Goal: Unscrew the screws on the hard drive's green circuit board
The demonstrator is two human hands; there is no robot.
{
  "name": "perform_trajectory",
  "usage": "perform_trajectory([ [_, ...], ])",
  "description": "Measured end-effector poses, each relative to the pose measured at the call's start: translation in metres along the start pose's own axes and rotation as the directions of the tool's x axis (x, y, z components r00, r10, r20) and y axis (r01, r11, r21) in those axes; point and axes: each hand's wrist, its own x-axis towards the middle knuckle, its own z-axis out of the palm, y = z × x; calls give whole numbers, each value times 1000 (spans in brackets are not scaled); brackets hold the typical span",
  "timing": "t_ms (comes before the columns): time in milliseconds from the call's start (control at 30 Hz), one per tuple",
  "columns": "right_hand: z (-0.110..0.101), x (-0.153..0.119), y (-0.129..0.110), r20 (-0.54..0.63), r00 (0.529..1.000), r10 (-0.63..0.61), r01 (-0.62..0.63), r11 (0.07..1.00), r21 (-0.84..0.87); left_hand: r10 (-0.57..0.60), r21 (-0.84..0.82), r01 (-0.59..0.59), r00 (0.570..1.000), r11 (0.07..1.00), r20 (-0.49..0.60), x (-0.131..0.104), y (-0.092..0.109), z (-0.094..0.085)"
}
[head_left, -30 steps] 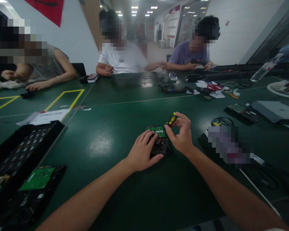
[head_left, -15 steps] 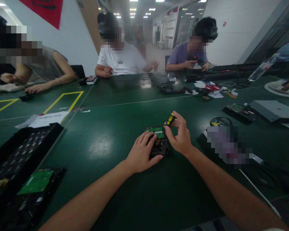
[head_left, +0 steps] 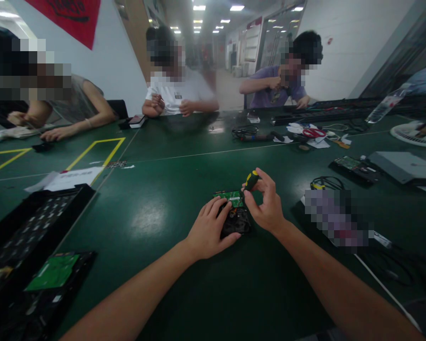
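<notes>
On the green table lies a hard drive [head_left: 236, 226] with a green circuit board at its far end. My left hand [head_left: 210, 227] grips it from the left, fingers over the top and thumb along the near edge; part of the drive is hidden beneath. My right hand [head_left: 268, 203] is closed on a yellow and black screwdriver [head_left: 251, 180], pinched between thumb and fingers. The screwdriver leans over the board's right edge. Its tip is hidden, so I cannot tell whether it touches a screw.
At left sit a black tray [head_left: 39, 222] and another drive with a green board [head_left: 53, 272]. To the right are a pouch-like item, partly blurred [head_left: 335, 218], cables, another drive [head_left: 355, 169] and a grey metal box [head_left: 404, 166]. Several people sit across the table [head_left: 156, 175].
The screwdriver in my right hand has tilted, and more of its handle shows. My left hand stays on the hard drive. Across the table, a person in purple has raised an arm.
</notes>
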Motion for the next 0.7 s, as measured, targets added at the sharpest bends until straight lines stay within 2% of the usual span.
perform_trajectory([
  [267, 1, -1, 0, -44, 999, -24, 20, 995, -94, -6, 6, 6, 1000, 1000, 1, -1, -1, 1],
  [433, -1, 0, -2, 14, 1000, -25, 26, 998, -61, -2, 5, 2, 1000, 1000, 2, 0, -1, 0],
  [700, 1, -1, 1, -37, 999, -34, 32, 998, -58, -6, 21, 5, 1000, 1000, 4, 0, -1, 1],
])
